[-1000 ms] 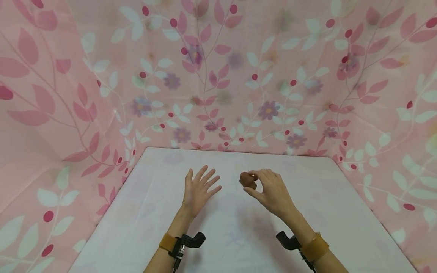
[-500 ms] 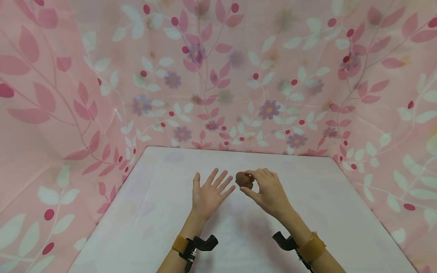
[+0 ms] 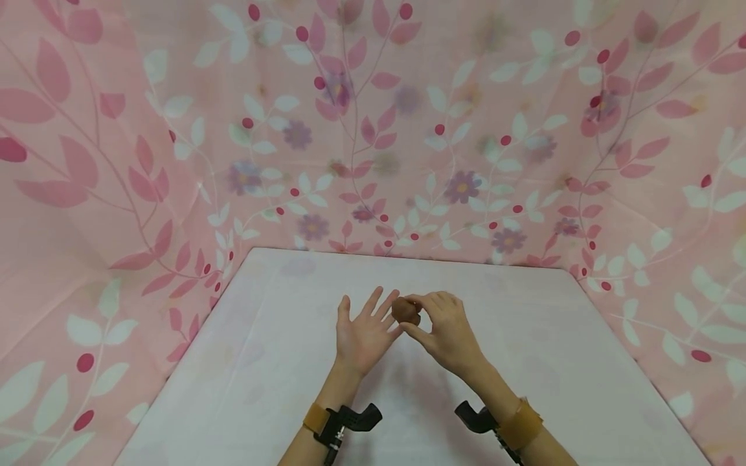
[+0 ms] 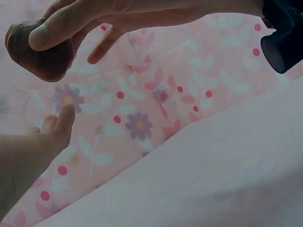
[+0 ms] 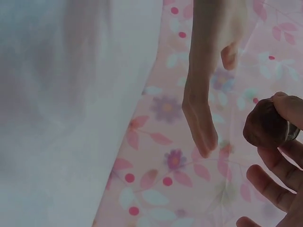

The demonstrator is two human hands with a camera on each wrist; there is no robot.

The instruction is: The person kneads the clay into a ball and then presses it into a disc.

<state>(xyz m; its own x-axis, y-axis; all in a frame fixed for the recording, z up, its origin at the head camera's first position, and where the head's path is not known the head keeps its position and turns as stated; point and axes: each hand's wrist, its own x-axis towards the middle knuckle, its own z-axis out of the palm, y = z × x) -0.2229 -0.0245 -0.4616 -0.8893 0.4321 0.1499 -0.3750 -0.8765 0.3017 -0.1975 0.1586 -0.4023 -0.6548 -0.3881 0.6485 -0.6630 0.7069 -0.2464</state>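
Observation:
My right hand pinches a brown, rounded, uneven lump between thumb and fingertips, up above the table. What the lump is made of cannot be made out; in the right wrist view the lump looks dark and smooth, with a bumpy outline. Palm up and fingers spread, my left hand is just to the left. In the head view the lump overlaps its fingertips. The left wrist view has the lump higher than the left hand, with a gap between them.
Under both hands lies a table with a white cover. Pink cloth printed with leaves and flowers hangs behind it and on both sides. Each wrist wears a tan strap with a black camera.
My left hand has moved right, still spread with the palm up. My right hand has come left with the lump, so the two hands are now close together.

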